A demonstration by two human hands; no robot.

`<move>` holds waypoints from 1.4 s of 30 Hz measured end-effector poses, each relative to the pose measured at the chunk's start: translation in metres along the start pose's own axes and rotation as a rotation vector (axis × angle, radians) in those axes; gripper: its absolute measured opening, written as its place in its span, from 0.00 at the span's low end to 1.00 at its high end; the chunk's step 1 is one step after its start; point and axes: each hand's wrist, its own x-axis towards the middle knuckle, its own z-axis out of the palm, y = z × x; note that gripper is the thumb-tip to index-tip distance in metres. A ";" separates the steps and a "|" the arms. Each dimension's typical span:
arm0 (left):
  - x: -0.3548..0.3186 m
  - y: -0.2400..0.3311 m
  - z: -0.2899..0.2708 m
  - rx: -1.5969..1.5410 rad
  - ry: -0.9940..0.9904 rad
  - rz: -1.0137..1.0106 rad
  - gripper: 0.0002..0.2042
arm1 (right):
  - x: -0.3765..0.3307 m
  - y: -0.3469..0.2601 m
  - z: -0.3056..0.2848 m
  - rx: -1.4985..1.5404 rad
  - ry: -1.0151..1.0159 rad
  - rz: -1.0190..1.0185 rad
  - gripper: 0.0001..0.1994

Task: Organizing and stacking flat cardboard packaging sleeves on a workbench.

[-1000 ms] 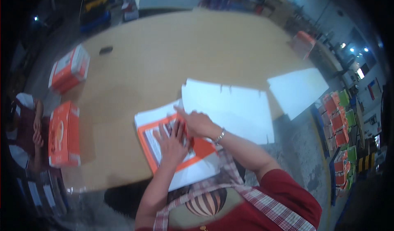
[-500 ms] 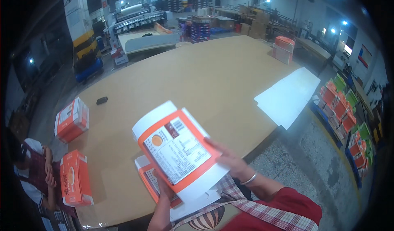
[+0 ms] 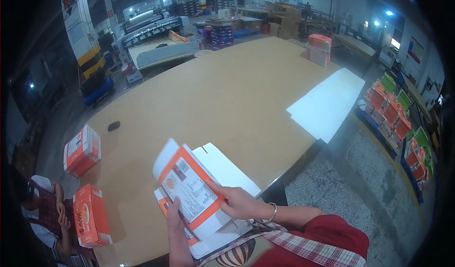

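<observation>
An orange-and-white printed carton blank (image 3: 190, 191) is between my hands at the table's near edge, its far end lifted and curled. My right hand (image 3: 238, 202) grips its right edge, thumb and fingers closed on the card. On the left side, my left hand (image 3: 174, 216) holds the other edge, its thumb lying on the printed panel. A plain white card panel (image 3: 225, 170) spreads out to the right behind the blank; whether it belongs to the same blank I cannot tell. Beneath lies another orange-and-white printed piece (image 3: 162, 199), mostly hidden.
On the brown table (image 3: 213, 91) stand orange cartons at left (image 3: 84, 149) and near left (image 3: 92, 215), and a small stack (image 3: 318, 49) far right. A white sheet (image 3: 327, 103) overhangs the right edge. A small black object (image 3: 113, 126) lies left. A person (image 3: 45, 210) sits at left.
The carton blank has come down and nearer, its angle turned. A white panel now shows spread out to its right. My right hand has moved left and down, and the view has shifted slightly.
</observation>
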 end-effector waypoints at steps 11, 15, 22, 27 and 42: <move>-0.020 -0.003 0.042 1.330 0.339 0.596 0.36 | -0.007 0.075 0.027 -0.239 0.089 0.209 0.44; -0.030 0.014 0.059 1.623 0.516 0.218 0.41 | -0.013 0.074 0.035 -0.248 -0.001 0.183 0.46; -0.042 0.026 0.011 1.589 0.137 0.328 0.31 | -0.004 0.066 0.083 -0.404 -0.199 0.165 0.47; -0.026 0.021 0.042 1.743 -0.141 0.175 0.30 | -0.011 0.065 0.068 -0.429 -0.232 0.120 0.43; -0.012 -0.034 0.047 1.957 0.154 0.508 0.29 | 0.040 0.070 0.042 -0.098 -0.089 -0.304 0.33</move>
